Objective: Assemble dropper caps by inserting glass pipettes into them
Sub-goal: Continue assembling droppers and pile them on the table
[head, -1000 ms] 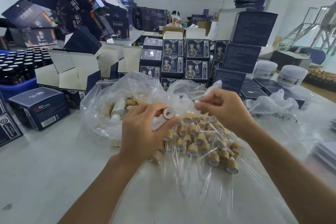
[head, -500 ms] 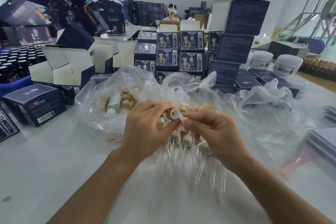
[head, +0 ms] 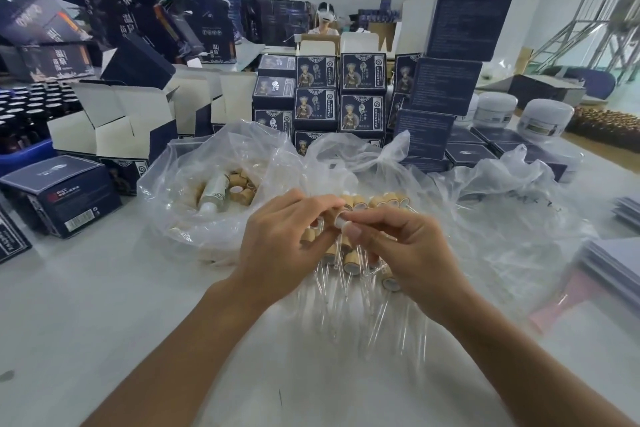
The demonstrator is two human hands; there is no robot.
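Note:
My left hand [head: 280, 246] pinches a tan wood-look dropper cap [head: 336, 215] between thumb and fingers above the table. My right hand [head: 398, 250] pinches a clear glass pipette [head: 346, 222] with its tip at the cap's open end. How deep the pipette sits in the cap is hidden by my fingers. Under both hands lie several assembled droppers [head: 349, 263] with their glass tubes pointing toward me. Loose caps [head: 242, 189] sit in a clear plastic bag [head: 194, 191] at the left.
Stacks of dark blue cartons [head: 363, 94] stand behind the bags. An open white-flapped box [head: 114, 128] and a closed blue box [head: 65, 191] are at left. White jars [head: 547, 118] stand at right, and flat sheets [head: 613, 263] lie at the right edge. A person sits far behind.
My right hand came in from the upper right to meet the left. The pipette's end has gone from apart to touching the cap's opening. The view tilted down slightly.

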